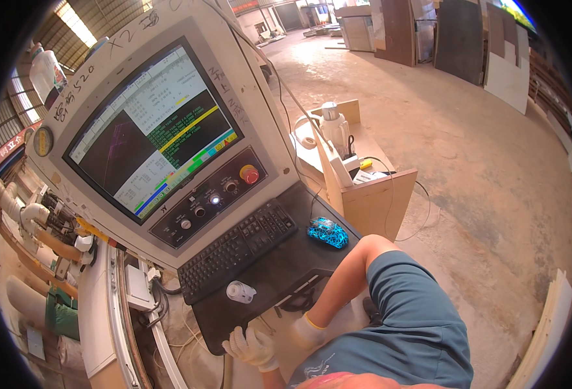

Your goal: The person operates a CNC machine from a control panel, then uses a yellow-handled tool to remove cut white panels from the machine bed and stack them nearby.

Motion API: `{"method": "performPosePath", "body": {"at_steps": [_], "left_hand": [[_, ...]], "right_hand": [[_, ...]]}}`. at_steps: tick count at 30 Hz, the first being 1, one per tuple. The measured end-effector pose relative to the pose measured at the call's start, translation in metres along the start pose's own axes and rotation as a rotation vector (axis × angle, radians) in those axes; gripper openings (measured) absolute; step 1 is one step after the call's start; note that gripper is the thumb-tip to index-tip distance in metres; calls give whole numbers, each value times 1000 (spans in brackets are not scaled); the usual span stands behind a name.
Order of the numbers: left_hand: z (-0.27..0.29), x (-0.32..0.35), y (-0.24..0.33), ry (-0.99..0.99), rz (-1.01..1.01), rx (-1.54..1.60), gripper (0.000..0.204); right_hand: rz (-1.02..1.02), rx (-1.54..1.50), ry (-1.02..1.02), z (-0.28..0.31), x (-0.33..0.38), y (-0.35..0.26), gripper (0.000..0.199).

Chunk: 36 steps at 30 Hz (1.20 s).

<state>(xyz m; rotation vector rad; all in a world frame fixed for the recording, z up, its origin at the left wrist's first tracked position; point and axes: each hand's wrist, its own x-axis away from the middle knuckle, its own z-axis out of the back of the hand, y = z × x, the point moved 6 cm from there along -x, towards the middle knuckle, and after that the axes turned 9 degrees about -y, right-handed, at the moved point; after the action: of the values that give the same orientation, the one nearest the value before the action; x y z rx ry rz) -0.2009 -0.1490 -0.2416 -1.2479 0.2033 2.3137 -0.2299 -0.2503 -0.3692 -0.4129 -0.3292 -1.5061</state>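
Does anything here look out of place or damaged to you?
Nothing looks broken or spilled. Two slight oddities: dark handwriting scrawled straight onto the pale frame around the screen, like notepaper, and a cable looping untidily beside the wooden box.

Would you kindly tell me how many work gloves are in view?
2: one on the left hand, by the black keyboard shelf; one on the right hand, near the teal shirt. Others may be hidden.

Left hand [252,348] and right hand [309,331], gloved, near 1 black shelf [279,264] bearing keyboard [237,249], mouse [328,233], white cylinder [240,292].
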Motion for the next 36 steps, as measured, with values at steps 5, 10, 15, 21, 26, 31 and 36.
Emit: {"method": "performPosePath", "body": {"at_steps": [5,10,15,21,26,31,36], "left_hand": [[0,-1,-1,-12,-25,31,12],[9,-10,3,-40,-29,53,12],[27,-17,-32,-97,344,539,12],[25,-100,-192,142,621,533,40],[-70,-222,-309,-48,717,712,75],[-139,-286,-350,-263,660,682,59],[-136,-326,-410,-387,382,548,26]], "right_hand": [[-15,-30,50,8,-2,-8,25],[-34,-73,226,21,13,-11,20],[108,-262,777,49,61,-11,16],[-149,-26,-2,32,37,0,13],[-176,-40,-13,35,36,1,11],[-193,22,84,23,33,10,13],[-198,20,197,12,27,12,12]]}}
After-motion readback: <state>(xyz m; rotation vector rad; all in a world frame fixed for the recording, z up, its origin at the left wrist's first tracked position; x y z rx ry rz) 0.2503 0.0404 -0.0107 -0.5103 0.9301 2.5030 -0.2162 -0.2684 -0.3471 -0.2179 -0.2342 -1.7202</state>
